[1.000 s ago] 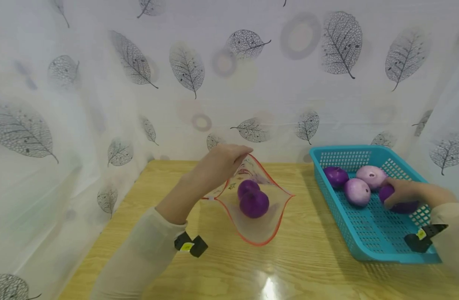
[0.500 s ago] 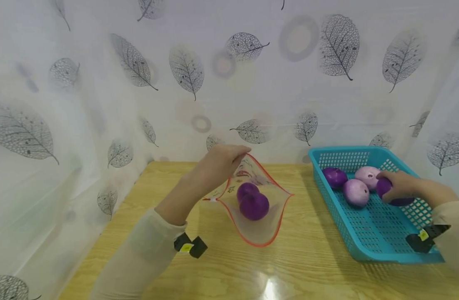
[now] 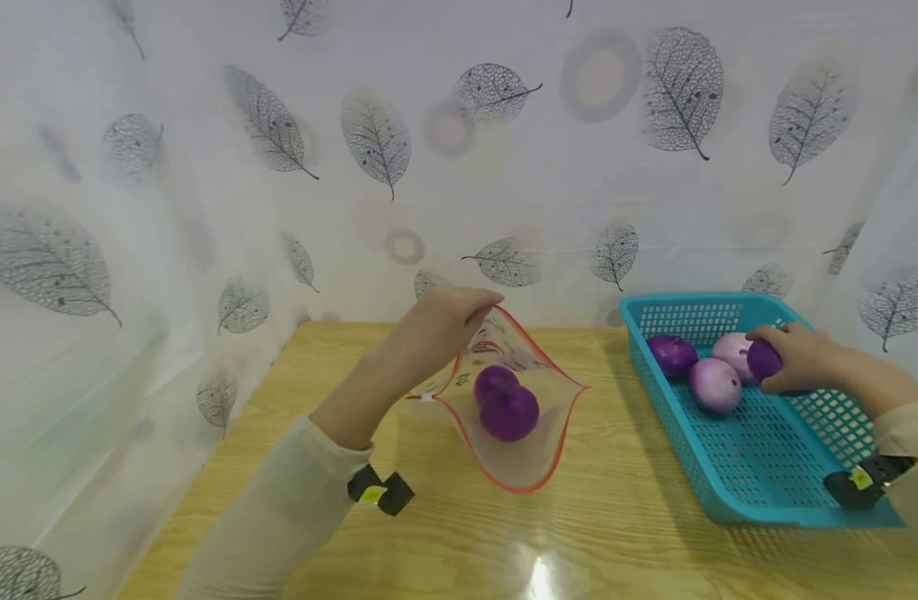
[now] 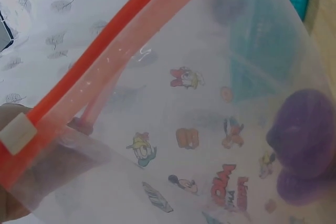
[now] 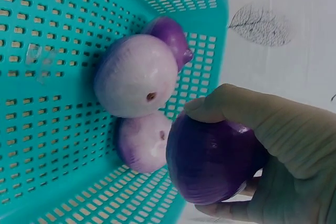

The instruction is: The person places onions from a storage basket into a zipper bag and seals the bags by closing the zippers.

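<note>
Looking down from the head view, I've got the left hand (image 3: 444,321) pinching the top edge of the bag (image 3: 522,454) at about 12 o'clock of its mouth, fingers curled over the red zip strip and holding it open above the table (image 3: 294,433). The bag is clear with little cartoon prints and a red rim, and it sits near the middle of the table with two dark purple onions (image 3: 507,410) already in it, touching each other.

Over at 3 o'clock from the bag sits the teal basket (image 3: 729,492), well apart from it. My right hand (image 3: 800,360) is inside the basket, fingers and thumb wrapped round a dark purple onion (image 3: 763,360). In the right wrist view that held onion (image 5: 210,163) looks lifted clear of the basket floor, with the thumb over its top.

Three more onions lie in the basket, at roughly 9 o'clock from the right hand: a dark one (image 3: 672,353) near the far wall and two pale ones (image 3: 715,385), close together. The nearer pale one is just beside the held onion; can't tell if they're touching.

A leaf-print curtain (image 3: 279,167) hangs behind the table.
</note>
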Available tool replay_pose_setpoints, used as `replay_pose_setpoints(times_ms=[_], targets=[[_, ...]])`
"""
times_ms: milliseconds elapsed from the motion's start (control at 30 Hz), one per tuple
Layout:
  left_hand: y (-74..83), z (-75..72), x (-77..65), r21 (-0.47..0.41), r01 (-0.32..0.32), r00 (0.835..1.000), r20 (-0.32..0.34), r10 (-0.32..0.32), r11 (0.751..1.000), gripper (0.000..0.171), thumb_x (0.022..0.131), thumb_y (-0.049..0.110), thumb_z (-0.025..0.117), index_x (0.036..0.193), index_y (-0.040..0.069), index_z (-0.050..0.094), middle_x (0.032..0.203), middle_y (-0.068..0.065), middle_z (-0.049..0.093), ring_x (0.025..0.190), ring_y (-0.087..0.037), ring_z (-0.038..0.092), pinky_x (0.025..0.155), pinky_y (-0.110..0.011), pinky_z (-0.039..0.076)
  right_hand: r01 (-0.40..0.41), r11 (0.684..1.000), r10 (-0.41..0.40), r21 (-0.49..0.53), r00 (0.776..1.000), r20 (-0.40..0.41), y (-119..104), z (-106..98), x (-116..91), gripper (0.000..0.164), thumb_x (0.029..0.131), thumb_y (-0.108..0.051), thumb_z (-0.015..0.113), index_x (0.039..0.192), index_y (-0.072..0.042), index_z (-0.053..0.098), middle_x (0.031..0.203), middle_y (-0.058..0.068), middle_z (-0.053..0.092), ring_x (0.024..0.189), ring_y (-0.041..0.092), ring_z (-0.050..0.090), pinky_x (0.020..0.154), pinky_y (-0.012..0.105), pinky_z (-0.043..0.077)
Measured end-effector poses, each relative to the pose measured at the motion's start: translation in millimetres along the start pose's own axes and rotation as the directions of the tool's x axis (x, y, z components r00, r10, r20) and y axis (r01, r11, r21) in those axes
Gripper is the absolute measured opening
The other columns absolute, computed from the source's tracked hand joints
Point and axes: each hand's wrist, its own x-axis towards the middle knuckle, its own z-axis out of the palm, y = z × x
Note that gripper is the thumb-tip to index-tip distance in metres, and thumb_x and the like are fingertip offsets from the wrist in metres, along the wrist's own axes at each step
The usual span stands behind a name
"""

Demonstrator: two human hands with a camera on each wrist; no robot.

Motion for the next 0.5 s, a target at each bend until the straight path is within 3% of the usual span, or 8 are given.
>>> replay_pose_setpoints(times_ms=[267, 500], targets=[[-1.1, 2.0, 0.2, -0.014, -0.023, 1.0, -0.017, 0.023, 1.0, 0.022, 0.094, 0.001, 0.055, 0.113, -0.002, 0.066, 0.108, -0.014, 0.069, 0.101, -0.025, 0.067, 0.088, -0.028, 0.054, 0.081, 0.995, -0.084, -0.052, 0.993, -0.078, -26, -14, 0, 0.069, 0.061, -0.019, 0.08, 0.118, 0.005, 0.048, 0.103, 0.041, 0.047, 0.077, 0.04, 0.052, 0.053, 0.036, 0.045], [0.1, 1.3, 0.3, 0.002, -0.04, 0.999, -0.017, 0.04, 0.999, 0.022, 0.094, 0.001, 0.055, 0.113, -0.002, 0.066, 0.106, -0.014, 0.07, 0.099, -0.025, 0.067, 0.087, -0.028, 0.054, 0.13, 0.985, -0.142, -0.11, 0.984, -0.105, -48, -23, 1, 0.072, 0.059, -0.021, 0.083, 0.119, 0.004, 0.051, 0.105, 0.04, 0.047, 0.082, 0.045, 0.053, 0.057, 0.042, 0.049]])
